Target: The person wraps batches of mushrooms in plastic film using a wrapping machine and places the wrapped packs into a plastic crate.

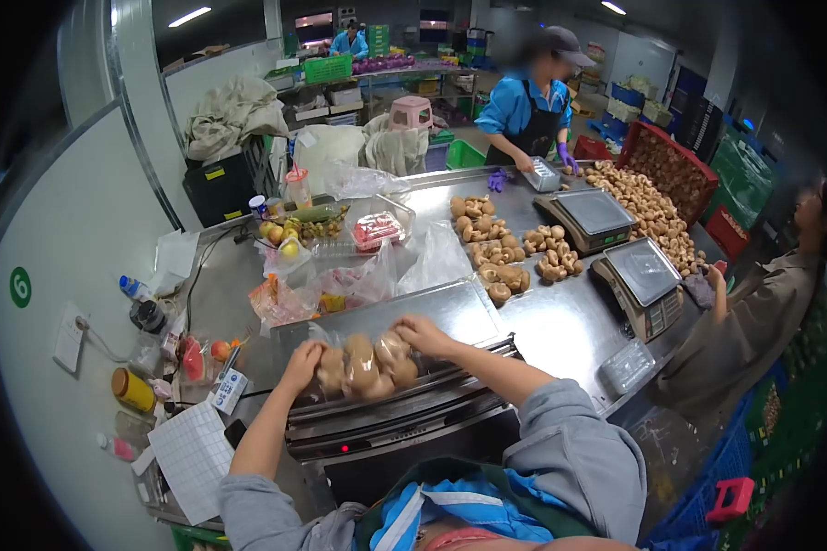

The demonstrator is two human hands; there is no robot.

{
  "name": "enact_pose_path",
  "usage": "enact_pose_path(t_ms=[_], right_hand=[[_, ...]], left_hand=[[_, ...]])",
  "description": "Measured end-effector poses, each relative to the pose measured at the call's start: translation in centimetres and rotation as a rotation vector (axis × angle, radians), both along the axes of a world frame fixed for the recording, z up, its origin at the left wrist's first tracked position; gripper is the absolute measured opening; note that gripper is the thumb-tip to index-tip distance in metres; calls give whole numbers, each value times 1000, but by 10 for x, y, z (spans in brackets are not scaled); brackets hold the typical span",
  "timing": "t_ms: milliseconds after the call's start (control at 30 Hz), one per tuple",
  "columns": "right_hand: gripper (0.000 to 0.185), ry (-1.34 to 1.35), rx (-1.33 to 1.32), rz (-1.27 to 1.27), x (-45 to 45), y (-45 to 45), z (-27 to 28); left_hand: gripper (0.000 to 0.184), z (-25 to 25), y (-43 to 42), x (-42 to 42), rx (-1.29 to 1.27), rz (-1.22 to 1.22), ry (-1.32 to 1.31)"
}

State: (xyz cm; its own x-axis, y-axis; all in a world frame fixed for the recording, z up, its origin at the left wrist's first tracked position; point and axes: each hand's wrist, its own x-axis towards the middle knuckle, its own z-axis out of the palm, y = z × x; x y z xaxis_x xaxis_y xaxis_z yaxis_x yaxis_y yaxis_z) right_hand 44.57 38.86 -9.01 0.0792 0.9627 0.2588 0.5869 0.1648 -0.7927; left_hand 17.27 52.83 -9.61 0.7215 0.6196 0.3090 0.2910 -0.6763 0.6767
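Brown mushrooms [363,365] under clear film lie at the front of a metal wrapping machine [469,317]. At their left end, my left hand [303,363] has its fingers pinched together on the film. The fingers of my right hand [423,336] are closed on the film at the upper right of the same pack. Both hands are near the machine's front bars, where a small red light glows.
Trays of mushrooms [496,253], two scales [648,273] and a large mushroom heap [643,202] occupy the right side. Two people stand beyond and at the right. Fruit [280,234], bags, bottles and a paper sheet [193,459] lie left.
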Motion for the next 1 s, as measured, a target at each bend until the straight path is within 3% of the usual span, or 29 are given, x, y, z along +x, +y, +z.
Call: enact_pose_path(t_ms=[67, 200, 267, 333, 400, 433, 467, 533, 600, 633, 700, 767, 800, 833, 867, 933, 967, 1000], right_hand=[[31, 138, -120, 19, -5, -25, -1], [33, 57, -274, 82, -17, -71, 32], [34, 20, -230, 44, -20, -78, 40], [35, 53, -156, 29, -23, -85, 43], [39, 258, -186, 93, -26, -105, 53], [42, 242, -273, 105, -32, -125, 61], [43, 399, -371, 113, -44, -144, 68], [43, 631, -599, -51, -58, -168, 29], [41, 812, -878, -44, -59, -185, 1], [41, 778, -790, -52, -64, -195, -14], [41, 736, -697, -62, -68, -216, -42], [33, 350, -306, -148, -75, -239, -53], [33, 358, -313, -154, -78, -249, -51], [29, 489, -425, -275, -82, -259, -48], [26, 622, -536, -398, -86, -266, -41], [29, 1105, -515, -342, -77, -272, -47], [31, 1155, -568, -317, -71, -282, -37], [33, 1199, -612, -283, -61, -294, -27]], left_hand=[[24, 11, -29, -8, -392, -51, -73], [31, 9, -48, -43, -234, -142, 53], [36, 3, -57, -46, -235, 17, 6], [38, 39, -88, -49, -302, 62, 54], [37, 46, -117, -62, -522, 109, -76], [37, 43, -134, -73, -584, 91, -60], [38, 36, -150, -81, -646, 72, -44], [40, 21, -183, -77, -995, 162, -123], [41, -14, -195, -85, -1193, 258, 31], [41, -43, -199, -94, -1090, 206, 27], [33, -51, -215, -108, -937, 165, -14], [27, -53, -227, -117, -845, 212, -129], [24, -54, -231, -123, -801, 256, -182], [28, -56, -232, -127, -803, 291, -205], [37, -48, -235, -125, -999, 384, -328], [41, -52, -238, -125, -1306, 350, -606], [41, -54, -250, -131, -1316, 350, -599], [41, -56, -263, -141, -1321, 404, -428]])
